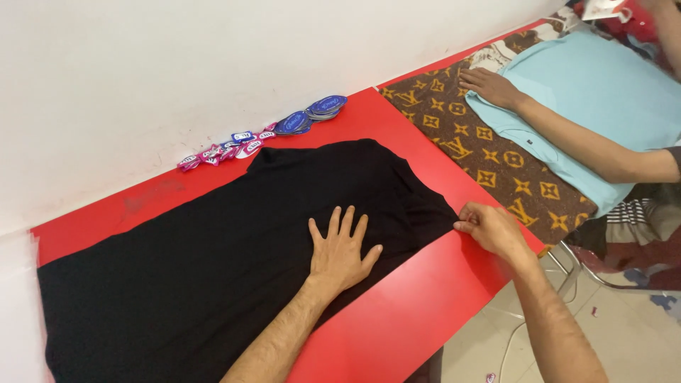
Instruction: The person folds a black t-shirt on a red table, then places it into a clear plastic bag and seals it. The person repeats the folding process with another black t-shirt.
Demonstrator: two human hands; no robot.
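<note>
Black cotton-looking garment (213,262) spread flat over a glossy red table (397,319), and both hands are on it. Left hand (342,248) lies palm down near the middle of the cloth, fingers fanned out and pressing it flat. Right hand (489,228) is over at the garment's right edge, where the fabric comes to a point near the table's front edge; thumb and fingertips are pinched together on that corner of cloth. The garment covers most of the table, running from the far left end up toward the white wall (213,71).

Along the wall, just past the top edge of the black cloth, there's a little row of small pink and white labels (220,152), then a stack of dark blue oval tags (312,113) beside them.

Further right, next to the red table, there's a brown patterned cloth with orange flower and star shapes (482,163), with a light blue shirt (603,99) laid on it. Another person's hand (491,86) rests flat on that shirt's edge, forearm stretched across it. Pale tiled floor (638,340) shows at the lower right.
</note>
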